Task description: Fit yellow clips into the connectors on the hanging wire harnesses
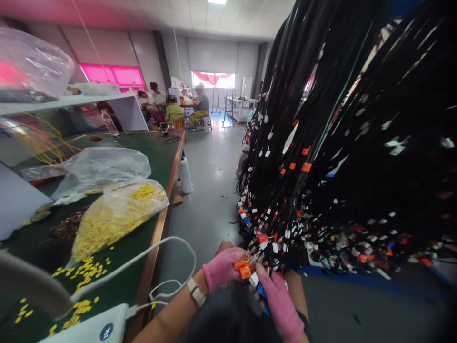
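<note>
So the biggest thing here by far is the hanging mass of black wire harnesses [339, 143]. It fills the whole right side and slopes down from the upper right toward the lower middle. All the loose ends, with their little white, orange and blue plugs, fan out just above the person's lap.

On the left a long green table [157, 157] runs away from the camera. There's a clear bag of yellow pieces [114, 214] slumped near its edge, with some spilled around it. A white power bank [89, 328] sits at the near corner with its cable looping off the side.

Both hands are in pink fingerless gloves, right at the bottom tip of the bundle. The left hand [222, 267] comes in from the left and its fingers are pinching an orange connector [244, 271]. The wires from that connector run up and to the right into the bundle, so that's its long axis too.

The right hand [282, 305] sits just below and to the right, fingers close together and pointing up into the plug ends. It touches them, but I can't tell if it's actually gripping anything. The left hand is clearly the one on the connector.
</note>
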